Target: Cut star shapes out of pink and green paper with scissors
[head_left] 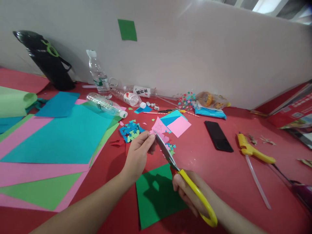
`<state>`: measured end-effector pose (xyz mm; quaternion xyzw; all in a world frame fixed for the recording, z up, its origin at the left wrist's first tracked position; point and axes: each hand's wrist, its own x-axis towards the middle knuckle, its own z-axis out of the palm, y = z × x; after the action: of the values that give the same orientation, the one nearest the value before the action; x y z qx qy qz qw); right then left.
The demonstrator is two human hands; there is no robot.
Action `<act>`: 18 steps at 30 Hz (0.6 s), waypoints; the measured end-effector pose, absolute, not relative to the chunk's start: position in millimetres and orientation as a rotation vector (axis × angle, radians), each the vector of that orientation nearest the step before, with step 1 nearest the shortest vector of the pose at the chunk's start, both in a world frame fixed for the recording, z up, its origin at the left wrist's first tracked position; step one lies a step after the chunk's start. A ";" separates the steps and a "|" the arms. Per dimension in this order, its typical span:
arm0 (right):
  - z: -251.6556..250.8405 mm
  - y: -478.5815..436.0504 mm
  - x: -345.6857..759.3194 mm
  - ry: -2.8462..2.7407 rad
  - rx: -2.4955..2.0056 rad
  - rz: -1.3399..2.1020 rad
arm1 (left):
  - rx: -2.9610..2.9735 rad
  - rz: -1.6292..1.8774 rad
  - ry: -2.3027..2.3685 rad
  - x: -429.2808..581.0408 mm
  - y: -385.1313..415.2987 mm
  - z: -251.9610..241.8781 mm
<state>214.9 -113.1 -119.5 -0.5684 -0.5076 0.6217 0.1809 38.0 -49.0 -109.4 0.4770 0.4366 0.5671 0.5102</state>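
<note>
I see the left hand pinched shut on a small pink scrap, thumb and fingertips holding it up over the middle of the red surface, probably so the blades can reach its edge freely. The right hand is curled closed through the yellow loops of the scissors, with the blades almost together and their tips at the scrap. Both hover just past the far edge of 1 green sheet lying by the near edge.

Black phone near yellow glue gun; water bottle upright.
</note>
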 end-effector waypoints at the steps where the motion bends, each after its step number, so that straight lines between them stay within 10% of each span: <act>1: -120.0 -113.3 214.8 -1.428 -1.612 1.758 | 1.147 1.364 1.052 38.2 -49.0 -109.5; 18: -128.7 -113.9 219.2 -1.471 -1.531 1.618 | 1.146 1.327 1.021 35.3 -49.8 -106.1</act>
<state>219.2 -113.9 -128.7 -0.5575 -0.5358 0.5894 0.2339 35.3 -49.8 -106.1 0.4795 0.4275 0.5555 0.5280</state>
